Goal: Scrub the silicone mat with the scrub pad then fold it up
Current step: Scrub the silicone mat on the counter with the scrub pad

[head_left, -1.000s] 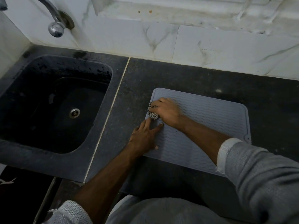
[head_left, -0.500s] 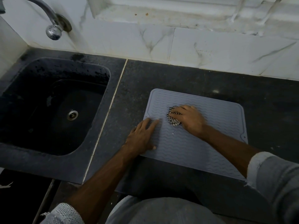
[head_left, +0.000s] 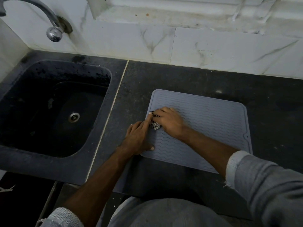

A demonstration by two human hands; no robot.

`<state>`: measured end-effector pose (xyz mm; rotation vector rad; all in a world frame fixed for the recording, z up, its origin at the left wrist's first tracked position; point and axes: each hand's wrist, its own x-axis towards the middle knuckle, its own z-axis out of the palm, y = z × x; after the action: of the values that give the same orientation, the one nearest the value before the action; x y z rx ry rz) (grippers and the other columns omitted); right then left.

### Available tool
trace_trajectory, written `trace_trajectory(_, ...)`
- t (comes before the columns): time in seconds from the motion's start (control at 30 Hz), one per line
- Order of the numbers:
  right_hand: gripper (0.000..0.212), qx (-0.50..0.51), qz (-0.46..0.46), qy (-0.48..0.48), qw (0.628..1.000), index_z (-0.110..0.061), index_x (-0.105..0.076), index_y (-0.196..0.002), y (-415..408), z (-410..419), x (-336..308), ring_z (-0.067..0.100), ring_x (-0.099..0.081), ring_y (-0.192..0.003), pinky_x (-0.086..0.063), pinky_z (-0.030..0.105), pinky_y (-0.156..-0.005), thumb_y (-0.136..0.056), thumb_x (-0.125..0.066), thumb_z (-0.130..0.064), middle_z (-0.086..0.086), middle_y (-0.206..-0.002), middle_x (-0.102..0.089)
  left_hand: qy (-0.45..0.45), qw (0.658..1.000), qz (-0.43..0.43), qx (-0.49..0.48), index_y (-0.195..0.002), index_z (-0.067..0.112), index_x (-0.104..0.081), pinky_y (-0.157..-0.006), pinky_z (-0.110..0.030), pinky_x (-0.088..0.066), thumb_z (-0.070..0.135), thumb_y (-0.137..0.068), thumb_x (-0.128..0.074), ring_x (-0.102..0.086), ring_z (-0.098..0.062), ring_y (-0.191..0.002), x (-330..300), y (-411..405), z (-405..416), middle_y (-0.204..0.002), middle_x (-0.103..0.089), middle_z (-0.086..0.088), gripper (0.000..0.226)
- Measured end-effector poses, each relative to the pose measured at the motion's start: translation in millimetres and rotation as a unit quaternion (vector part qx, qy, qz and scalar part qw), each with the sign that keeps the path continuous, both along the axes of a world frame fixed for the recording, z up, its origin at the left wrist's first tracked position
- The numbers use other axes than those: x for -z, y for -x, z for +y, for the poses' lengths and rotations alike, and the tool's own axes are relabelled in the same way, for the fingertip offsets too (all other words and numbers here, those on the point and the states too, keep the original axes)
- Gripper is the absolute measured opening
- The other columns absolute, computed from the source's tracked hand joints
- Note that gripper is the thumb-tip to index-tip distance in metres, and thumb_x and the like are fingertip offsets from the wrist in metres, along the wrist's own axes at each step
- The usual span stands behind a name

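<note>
The right hand (head_left: 168, 122) curls its fingers over the scrub pad (head_left: 155, 124) at the silicone mat's (head_left: 205, 128) left edge (flat on the counter (head_left: 188, 79)). The left hand (head_left: 137, 136), fingers seemingly extended, pins that edge; loosen it, and the mat may skid.

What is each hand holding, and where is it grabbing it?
The right hand holds the checkered scrub pad, bunched under its fingers, pressed on the silicone mat. The left hand holds nothing; it rests flat on the mat's left edge.
</note>
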<state>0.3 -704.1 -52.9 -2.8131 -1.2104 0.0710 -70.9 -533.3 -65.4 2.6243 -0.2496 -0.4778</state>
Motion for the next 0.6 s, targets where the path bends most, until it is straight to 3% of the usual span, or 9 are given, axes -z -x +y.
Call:
trace_trajectory(0.27, 0.054, -0.002, -0.006, 0.038, 0.999, -0.019, -0.060, -0.122, 6, -64, 5, 0.031, -0.050, -0.115, -0.040, 0.044, -0.092, -0.070, -0.073, -0.013, 0.006, -0.126, -0.058, 0.011, 1.000, 0.009, 0.004, -0.148, 0.026, 0.021, -0.114, -0.046, 0.007, 0.046, -0.066, -0.080, -0.009, -0.022, -0.143, -4, 1, 5, -0.158, -0.012, -0.003, 0.132)
trace_trajectory(0.6, 0.048, -0.020, 0.014, -0.017, 1.000, -0.020, -0.056, -0.125, 15, 3, 4, 0.027, -0.042, -0.121, -0.032, 0.041, -0.097, -0.079, -0.064, -0.010, 0.003, -0.131, -0.053, -0.031, 0.999, -0.007, 0.012, -0.146, 0.026, 0.025, -0.115, -0.046, 0.003, 0.050, -0.065, -0.080, -0.011, -0.022, -0.143, -5, 0, 0, -0.158, -0.012, 0.000, 0.135)
